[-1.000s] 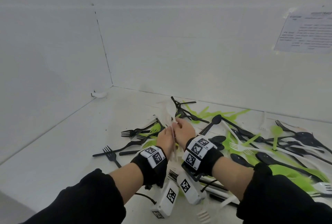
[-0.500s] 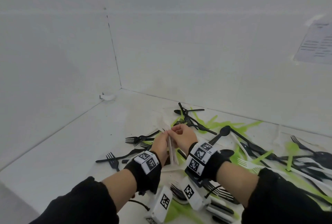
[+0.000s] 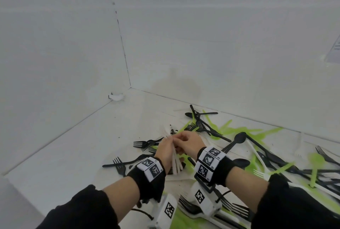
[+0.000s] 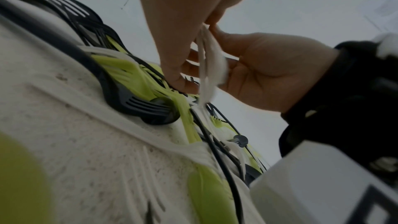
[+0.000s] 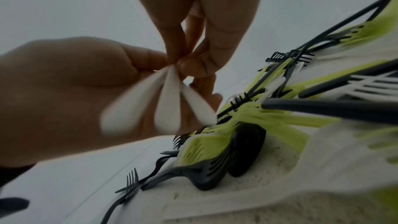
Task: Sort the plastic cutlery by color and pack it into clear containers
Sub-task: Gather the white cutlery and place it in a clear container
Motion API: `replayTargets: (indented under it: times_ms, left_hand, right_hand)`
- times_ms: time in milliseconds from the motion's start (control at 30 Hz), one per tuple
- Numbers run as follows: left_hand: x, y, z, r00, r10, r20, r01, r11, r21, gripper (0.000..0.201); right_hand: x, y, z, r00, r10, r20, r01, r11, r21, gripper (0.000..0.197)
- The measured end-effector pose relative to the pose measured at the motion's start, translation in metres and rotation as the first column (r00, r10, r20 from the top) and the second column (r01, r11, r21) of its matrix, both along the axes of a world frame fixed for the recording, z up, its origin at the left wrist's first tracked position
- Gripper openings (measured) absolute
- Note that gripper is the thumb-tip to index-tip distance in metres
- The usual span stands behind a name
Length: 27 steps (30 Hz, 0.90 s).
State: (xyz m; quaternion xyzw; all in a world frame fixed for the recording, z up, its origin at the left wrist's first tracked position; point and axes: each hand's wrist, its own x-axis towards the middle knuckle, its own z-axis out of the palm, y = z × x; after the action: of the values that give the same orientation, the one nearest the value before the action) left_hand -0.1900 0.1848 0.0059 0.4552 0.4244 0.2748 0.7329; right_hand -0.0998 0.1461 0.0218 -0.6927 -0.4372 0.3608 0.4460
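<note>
Above the mixed pile (image 3: pixel 230 155), the left hand (image 3: pixel 165 150) grips a bundle of white cutlery (image 3: pixel 175 162), its long axis running toward the person. The right hand (image 3: pixel 189 143) pinches the bundle's far end, so both hands meet on it.

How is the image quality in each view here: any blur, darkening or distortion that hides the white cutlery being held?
Head view: evenly lit and fairly sharp, wide-angle bending at the edges; the white cutlery shows between left hand and right hand. Left wrist view: dim, foreground blurred, the bundle smeared. Right wrist view: dim, strong distortion, white handles motion-blurred; black forks sharper.
</note>
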Motion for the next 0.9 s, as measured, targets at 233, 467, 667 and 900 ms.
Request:
replayTargets:
  times_ms: [233, 467, 667, 900]
  left_hand:
    - [-0.014, 0.018, -0.003, 0.982, 0.186, -0.028, -0.186, 0.982, 0.018, 0.026]
    - [-0.032, 0.033, -0.007, 0.973, 0.226, 0.046, -0.222, 0.972, -0.074, 0.027]
    - [-0.033, 0.029, -0.006, 0.961, 0.277, 0.030, -0.274, 0.959, -0.069, 0.022]
    - [-0.038, 0.028, -0.004, 0.957, 0.289, -0.008, -0.289, 0.956, -0.053, 0.025]
  right_hand:
    - [0.047, 0.027, 0.002, 0.871, 0.049, 0.489, 0.066, 0.975, -0.214, 0.027]
    - [0.079, 0.050, -0.021, 0.704, 0.330, 0.628, 0.011, 0.880, -0.475, 0.035]
    - [0.087, 0.061, -0.029, 0.744, 0.302, 0.596, 0.069, 0.852, -0.519, 0.046]
    - [0.092, 0.056, -0.031, 0.713, 0.261, 0.650, 0.170, 0.836, -0.522, 0.053]
